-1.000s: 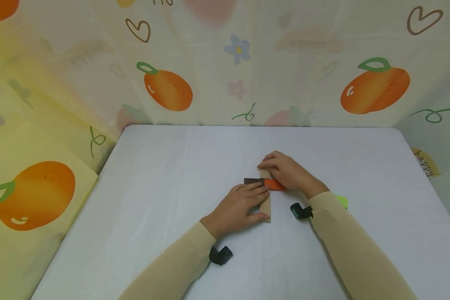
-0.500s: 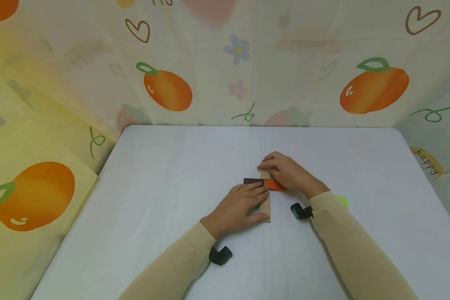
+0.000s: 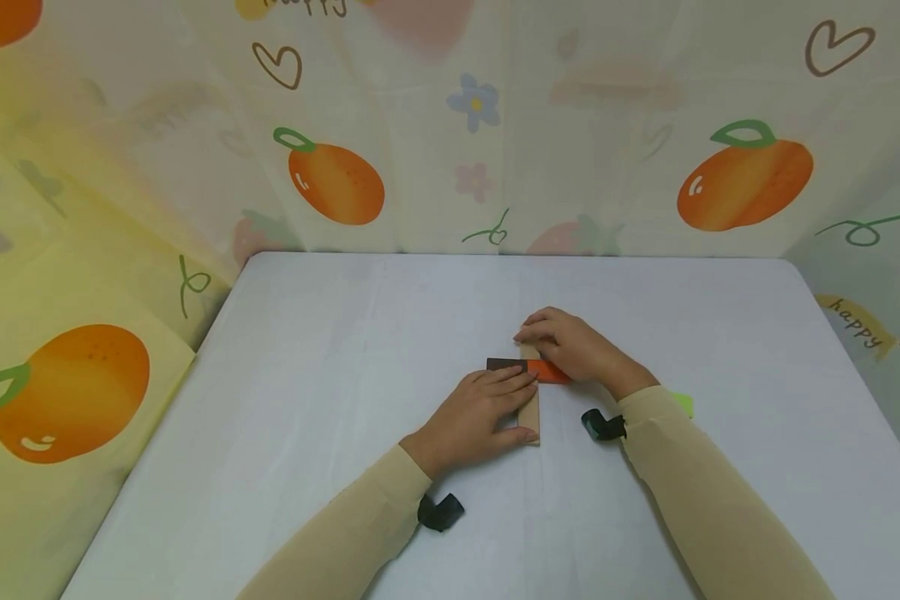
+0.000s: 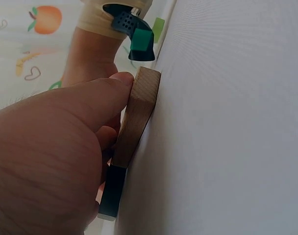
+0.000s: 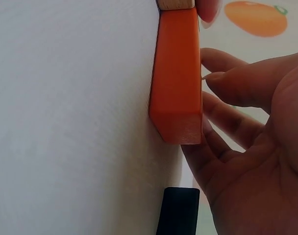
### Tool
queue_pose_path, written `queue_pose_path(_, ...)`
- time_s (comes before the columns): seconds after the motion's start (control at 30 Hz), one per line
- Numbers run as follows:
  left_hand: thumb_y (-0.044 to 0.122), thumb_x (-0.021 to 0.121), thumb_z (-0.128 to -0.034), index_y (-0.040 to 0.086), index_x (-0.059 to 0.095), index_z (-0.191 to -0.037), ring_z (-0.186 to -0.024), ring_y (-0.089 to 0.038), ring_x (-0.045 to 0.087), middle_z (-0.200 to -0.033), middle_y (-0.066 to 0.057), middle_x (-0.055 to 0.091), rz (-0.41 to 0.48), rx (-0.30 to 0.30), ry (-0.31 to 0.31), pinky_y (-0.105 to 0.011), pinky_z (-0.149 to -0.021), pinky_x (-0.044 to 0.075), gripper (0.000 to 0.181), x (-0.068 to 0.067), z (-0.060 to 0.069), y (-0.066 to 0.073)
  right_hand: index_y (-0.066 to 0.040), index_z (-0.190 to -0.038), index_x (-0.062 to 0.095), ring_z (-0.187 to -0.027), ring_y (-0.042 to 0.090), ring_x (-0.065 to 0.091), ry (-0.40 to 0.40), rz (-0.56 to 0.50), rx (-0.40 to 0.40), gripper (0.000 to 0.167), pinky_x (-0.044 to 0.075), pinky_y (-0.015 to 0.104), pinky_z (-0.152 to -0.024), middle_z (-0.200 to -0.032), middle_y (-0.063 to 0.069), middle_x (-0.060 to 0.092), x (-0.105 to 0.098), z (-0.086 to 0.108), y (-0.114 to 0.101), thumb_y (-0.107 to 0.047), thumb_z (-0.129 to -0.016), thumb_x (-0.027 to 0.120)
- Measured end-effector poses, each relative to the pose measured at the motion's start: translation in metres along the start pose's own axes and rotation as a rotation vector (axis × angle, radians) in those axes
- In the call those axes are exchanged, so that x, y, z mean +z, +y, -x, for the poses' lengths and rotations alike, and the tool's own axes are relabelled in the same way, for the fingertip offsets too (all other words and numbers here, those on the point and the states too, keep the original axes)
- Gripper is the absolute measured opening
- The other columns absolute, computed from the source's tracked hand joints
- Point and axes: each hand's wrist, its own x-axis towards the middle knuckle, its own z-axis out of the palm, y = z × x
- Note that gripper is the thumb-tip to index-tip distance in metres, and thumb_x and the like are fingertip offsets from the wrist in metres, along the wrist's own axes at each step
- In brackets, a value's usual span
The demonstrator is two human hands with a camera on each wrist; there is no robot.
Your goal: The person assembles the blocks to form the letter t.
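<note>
From where I stand, the left hand [image 3: 487,412] lies nearly flat, fingers straight over a pale, plain wooden strip [image 3: 528,414], thumb touching its near end. Just beyond those fingertips sits a dark, oblong block [image 3: 501,363]; to their right, a glossy orange, bar-shaped block [image 3: 549,372] reaches under the right hand [image 3: 573,343]. That hand's fingers bend over a pale wooden end [image 3: 530,352] farther out; I can't tell whether they pinch it. The likeliest trouble, I'd say, is the cross-shaped layout slipping: uneven pressure from the left fingers could skew the strip, and a low right palm might nudge the orange block aside. The right sleeve could also sweep a lime-green piece [image 3: 682,406] beside it.
</note>
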Motion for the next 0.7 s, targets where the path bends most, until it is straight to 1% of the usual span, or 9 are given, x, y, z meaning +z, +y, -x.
queue_pose_path(0.13, 0.055, 0.071, -0.1044, 0.009, 0.058, -0.158, -0.156, -0.020, 0.039, -0.163, -0.003, 0.051, -0.001, -0.009, -0.006, -0.043, -0.123, 0.034, 0.072, 0.000, 0.001, 0.001, -0.004, -0.135, 0.077, -0.137, 0.039, 0.056, 0.005, -0.016, 0.010, 0.032, 0.040, 0.059, -0.118, -0.142, 0.017, 0.062, 0.002, 0.000, 0.002, 0.001, -0.108, 0.060)
queue_pose_path(0.27, 0.055, 0.071, -0.1046, 0.009, 0.058, -0.158, -0.156, -0.020, 0.039, -0.163, -0.003, 0.051, -0.002, -0.012, -0.007, -0.042, -0.123, 0.034, 0.072, 0.000, 0.001, 0.001, -0.004, -0.143, 0.071, -0.127, 0.037, 0.060, 0.004, -0.047, 0.031, 0.037, 0.046, 0.058, -0.112, -0.145, 0.018, 0.060, 0.001, 0.001, 0.002, -0.001, -0.107, 0.063)
queue_pose_path(0.37, 0.055, 0.071, -0.1048, 0.009, 0.058, -0.159, -0.156, -0.020, 0.039, -0.163, -0.003, 0.051, 0.002, -0.013, -0.010, -0.042, -0.123, 0.034, 0.072, 0.000, 0.001, 0.001, -0.005, -0.150, 0.065, -0.119, 0.035, 0.062, 0.011, -0.068, 0.036, 0.043, 0.051, 0.056, -0.105, -0.146, 0.017, 0.059, -0.001, 0.004, 0.001, -0.004, -0.107, 0.063)
queue_pose_path(0.5, 0.055, 0.070, -0.1052, 0.009, 0.058, -0.159, -0.156, -0.020, 0.039, -0.164, -0.003, 0.051, 0.000, -0.013, -0.013, -0.043, -0.123, 0.034, 0.072, 0.001, 0.001, 0.000, -0.006, -0.156, 0.059, -0.118, 0.032, 0.063, 0.032, -0.084, 0.027, 0.049, 0.052, 0.055, -0.101, -0.149, 0.015, 0.059, -0.006, 0.009, 0.000, -0.009, -0.108, 0.063)
queue_pose_path(0.7, 0.057, 0.069, -0.1052, 0.009, 0.057, -0.159, -0.157, -0.019, 0.038, -0.164, -0.002, 0.051, -0.004, -0.018, -0.011, -0.044, -0.123, 0.034, 0.073, 0.000, 0.001, 0.001, -0.004, -0.160, 0.052, -0.121, 0.035, 0.063, 0.064, -0.134, 0.013, 0.053, 0.052, 0.058, -0.102, -0.152, 0.018, 0.058, -0.016, 0.016, -0.006, -0.013, -0.110, 0.066)
